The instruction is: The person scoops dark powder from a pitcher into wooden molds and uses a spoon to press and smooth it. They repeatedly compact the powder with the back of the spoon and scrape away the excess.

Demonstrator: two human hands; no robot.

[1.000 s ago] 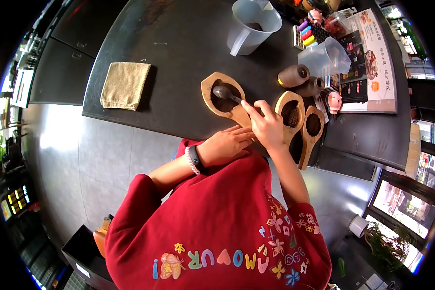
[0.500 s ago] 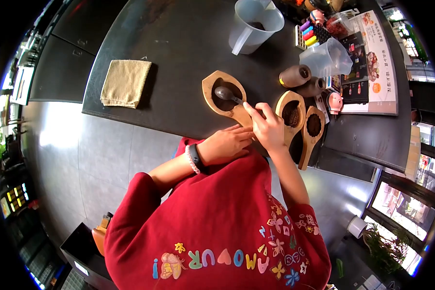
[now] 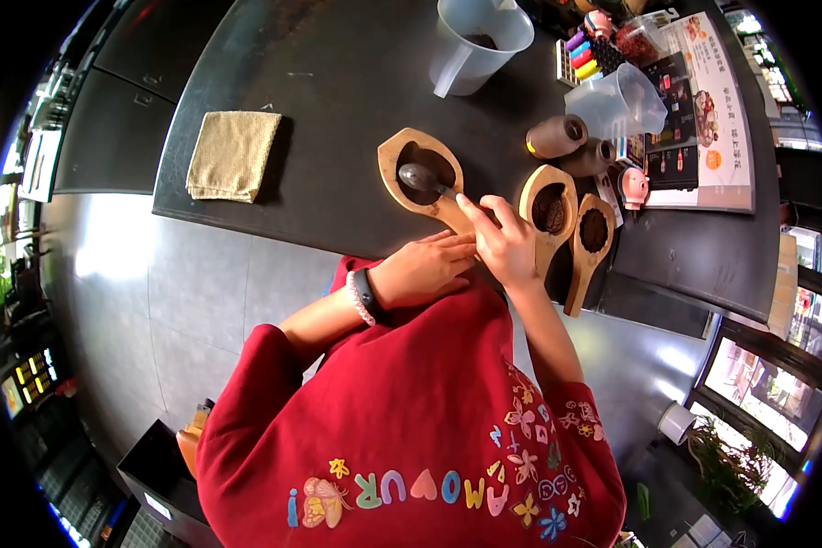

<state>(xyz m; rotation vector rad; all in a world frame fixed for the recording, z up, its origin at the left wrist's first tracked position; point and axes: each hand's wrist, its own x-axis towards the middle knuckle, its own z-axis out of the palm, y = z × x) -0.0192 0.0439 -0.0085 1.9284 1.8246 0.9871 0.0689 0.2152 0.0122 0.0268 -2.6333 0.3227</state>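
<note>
My right hand (image 3: 504, 242) grips a spoon (image 3: 420, 177), its bowl face down in the hollow of a wooden mould (image 3: 392, 148). Dark brown powdery stuff lies in that hollow, under the spoon. On the mould's handle rests my left hand (image 3: 429, 271), fingers closed over it near the table edge; part of the grip is hidden. Just right of my right hand lies a second wooden mould (image 3: 563, 178) with a patterned, dark hollow. Beside it a smaller wooden mould (image 3: 603, 215) holds more dark brown stuff.
A folded tan cloth (image 3: 235, 155) lies at the left of the dark table (image 3: 338, 100). Farther back stand a clear jug (image 3: 461, 68), two brown jars (image 3: 557, 137), another clear plastic jug (image 3: 616, 102), a pink pig figure (image 3: 634, 187) and a printed menu sheet (image 3: 721, 119).
The spoon's bowl has shifted slightly left within the mould's hollow, and my right hand has moved a little with it. My left hand stays on the handle.
</note>
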